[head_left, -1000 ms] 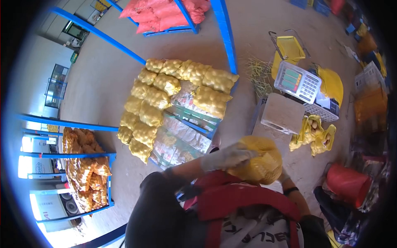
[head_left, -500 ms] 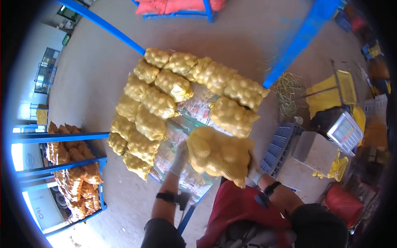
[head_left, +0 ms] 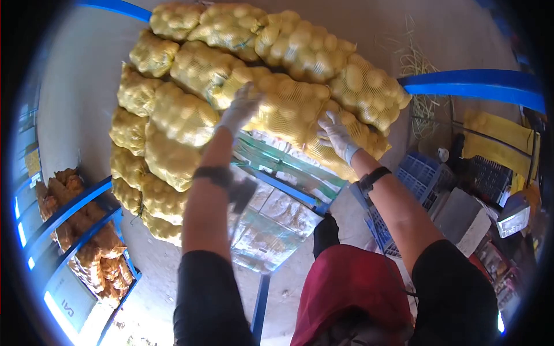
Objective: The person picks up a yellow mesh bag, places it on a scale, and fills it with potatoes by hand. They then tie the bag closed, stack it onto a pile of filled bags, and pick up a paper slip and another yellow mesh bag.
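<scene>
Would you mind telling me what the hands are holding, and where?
Both gloved hands grip one mesh sack of potatoes: left hand at its left end, right hand at its lower right edge.

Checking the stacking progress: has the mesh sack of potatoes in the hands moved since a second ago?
Yes. The mesh sack, gripped by left hand and right hand, went from chest level out onto the stacked sacks.
</scene>
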Tool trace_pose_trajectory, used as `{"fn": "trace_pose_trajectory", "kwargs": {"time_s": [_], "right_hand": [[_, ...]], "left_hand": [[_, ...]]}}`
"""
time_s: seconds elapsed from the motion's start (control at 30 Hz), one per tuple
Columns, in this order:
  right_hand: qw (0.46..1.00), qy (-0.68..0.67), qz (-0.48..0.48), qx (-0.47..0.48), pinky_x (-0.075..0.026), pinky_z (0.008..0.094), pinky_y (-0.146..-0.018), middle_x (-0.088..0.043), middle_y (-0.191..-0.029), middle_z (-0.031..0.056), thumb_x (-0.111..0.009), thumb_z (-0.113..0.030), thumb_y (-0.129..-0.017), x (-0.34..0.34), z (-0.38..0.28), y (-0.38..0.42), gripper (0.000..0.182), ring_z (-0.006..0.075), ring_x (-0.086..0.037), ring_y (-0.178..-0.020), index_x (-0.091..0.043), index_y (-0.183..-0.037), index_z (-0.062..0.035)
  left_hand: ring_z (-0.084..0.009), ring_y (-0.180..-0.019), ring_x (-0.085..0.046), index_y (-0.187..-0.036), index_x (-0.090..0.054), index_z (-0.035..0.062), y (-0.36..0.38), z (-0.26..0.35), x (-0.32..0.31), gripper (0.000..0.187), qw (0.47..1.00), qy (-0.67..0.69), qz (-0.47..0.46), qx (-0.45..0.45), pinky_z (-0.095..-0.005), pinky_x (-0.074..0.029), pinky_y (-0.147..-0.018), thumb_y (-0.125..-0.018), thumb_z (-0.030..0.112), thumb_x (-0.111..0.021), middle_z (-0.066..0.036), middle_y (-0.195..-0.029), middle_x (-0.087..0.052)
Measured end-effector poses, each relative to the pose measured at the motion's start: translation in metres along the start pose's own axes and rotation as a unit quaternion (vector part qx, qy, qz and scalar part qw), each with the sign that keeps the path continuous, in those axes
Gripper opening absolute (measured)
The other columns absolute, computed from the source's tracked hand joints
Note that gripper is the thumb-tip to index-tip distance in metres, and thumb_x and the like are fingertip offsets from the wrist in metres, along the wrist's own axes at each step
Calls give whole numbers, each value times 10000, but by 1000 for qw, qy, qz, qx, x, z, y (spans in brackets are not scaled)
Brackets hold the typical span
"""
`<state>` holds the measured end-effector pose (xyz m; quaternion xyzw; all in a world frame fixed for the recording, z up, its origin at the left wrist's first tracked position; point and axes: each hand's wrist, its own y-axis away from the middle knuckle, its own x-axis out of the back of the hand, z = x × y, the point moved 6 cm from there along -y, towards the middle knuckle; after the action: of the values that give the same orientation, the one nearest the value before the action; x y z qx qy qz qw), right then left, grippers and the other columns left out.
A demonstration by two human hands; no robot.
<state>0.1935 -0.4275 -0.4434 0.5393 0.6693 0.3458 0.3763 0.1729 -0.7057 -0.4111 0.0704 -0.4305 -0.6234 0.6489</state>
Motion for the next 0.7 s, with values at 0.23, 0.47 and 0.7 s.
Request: {"fn": "trace_pose_trajectory", "kwargs": {"time_s": [0.23, 0.47, 0.7], "right_hand": [[955, 285, -63, -45, -411, 226, -654, -531, -889, 38, -505, -247, -851, 90, 84, 115, 439, 94, -497, -742, -442, -1211, -5], [952, 305, 1, -33, -421, 247, -634, -535, -855, 55, -533, -219, -831, 160, 139, 162, 313, 119, -514, -724, -514, -1087, -41], [664, 651, 169, 325, -201, 522, -1002, -310, -1322, 248, -553, -423, -787, 41, -9, 23, 632, 375, -307, -1220, -319, -1325, -187]], "left_hand": [[-334, -1337, -81, -1386, -198, 207, 6, 9, -49, 935, 940, -302, 154, 39, -588, -177, -1003, -666, 716, -509, -187, -1447, -64], [-380, -1309, -129, -1370, -222, 200, 24, -47, -73, 846, 924, -235, 295, -61, -560, -163, -1014, -713, 608, -566, -204, -1422, -132], [-388, -1299, -167, -1376, -204, 138, 37, -30, -42, 949, 892, -340, 279, -103, -564, -104, -1027, -678, 719, -480, -229, -1401, -170]]}}
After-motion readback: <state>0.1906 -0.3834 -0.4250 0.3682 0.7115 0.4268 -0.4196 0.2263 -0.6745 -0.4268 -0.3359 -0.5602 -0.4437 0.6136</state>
